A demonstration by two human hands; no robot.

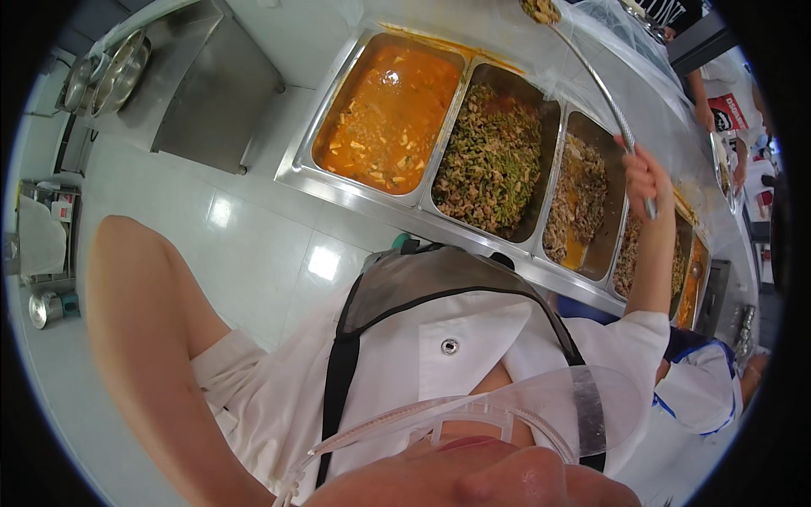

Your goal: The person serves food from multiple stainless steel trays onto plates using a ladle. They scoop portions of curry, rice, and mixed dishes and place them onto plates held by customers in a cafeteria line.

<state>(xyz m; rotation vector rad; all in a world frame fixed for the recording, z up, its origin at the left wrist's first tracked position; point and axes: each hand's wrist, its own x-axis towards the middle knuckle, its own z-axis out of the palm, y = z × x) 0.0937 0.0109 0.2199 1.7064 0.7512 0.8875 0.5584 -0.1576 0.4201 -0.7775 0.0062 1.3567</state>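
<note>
My right hand (pixel 647 174) grips the ribbed metal handle of a long serving ladle (pixel 595 79). The ladle's bowl (pixel 540 10) holds food and is lifted beyond the far rim of the serving counter. Under my right forearm lies a steel pan of minced food (pixel 633 250). Beside that is a partly emptied pan of brown meat with orange juice (pixel 576 190). Further left come a pan of chopped green vegetables with meat (pixel 491 161) and a pan of orange-red soup with pale chunks (pixel 389 120). My left arm (pixel 136 304) is bent; its hand is out of view.
Clear plastic sheeting (pixel 595 38) hangs along the counter's far side. Several people, some holding trays (pixel 722 165), stand beyond it. A co-worker's blue-trimmed white sleeve (pixel 697 386) is at right. A steel cabinet (pixel 215 95) and metal basins (pixel 123 73) are at upper left.
</note>
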